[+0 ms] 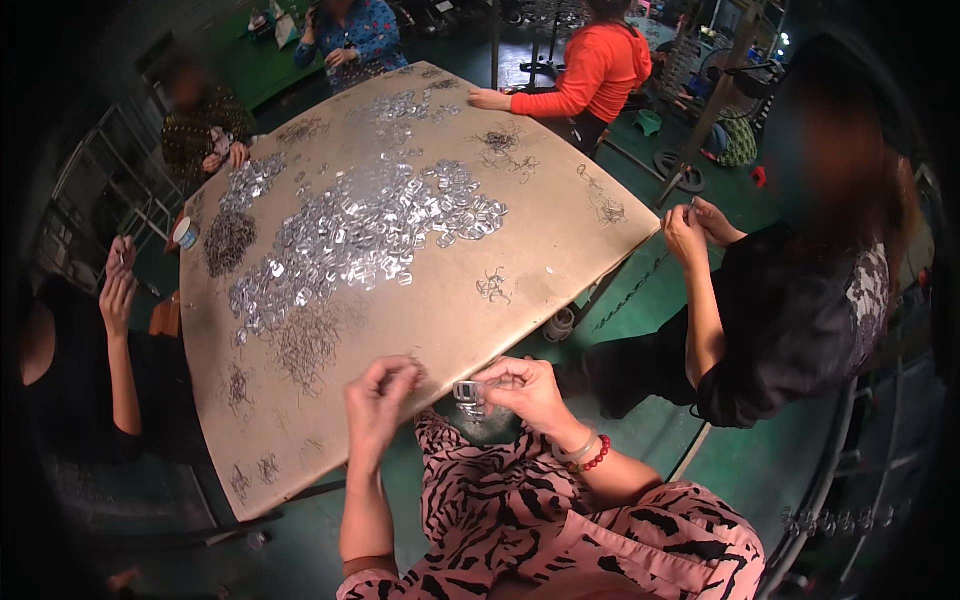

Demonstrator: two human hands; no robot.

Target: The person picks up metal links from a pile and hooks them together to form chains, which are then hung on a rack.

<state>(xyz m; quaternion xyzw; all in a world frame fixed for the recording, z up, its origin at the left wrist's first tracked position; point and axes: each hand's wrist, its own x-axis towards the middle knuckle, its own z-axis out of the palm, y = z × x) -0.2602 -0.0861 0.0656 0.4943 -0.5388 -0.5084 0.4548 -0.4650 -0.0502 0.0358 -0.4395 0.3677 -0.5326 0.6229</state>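
Note:
At the table's near edge, my right hand (528, 393) is closed on a few shiny silver metal buckles (467, 392), square frames with openings, hanging from the fingertips. To their left, my left hand (378, 402) is raised over the table edge, thumb and fingers pinched together. It is slightly blurred, and whatever it may hold is too small to make out. The nearest loose pieces are thin bent wires (305, 345), heaped on the tabletop beyond my left hand. Farther in lies a large spread of similar silver buckles (350, 225).
The brown-topped table (440, 320) carries more wire clusters (493, 287). A white cup (184, 233) stands at its left edge. Close on my right, a person in black (780, 320) works with both hands; others sit around, including one in red (590, 75). The floor is green.

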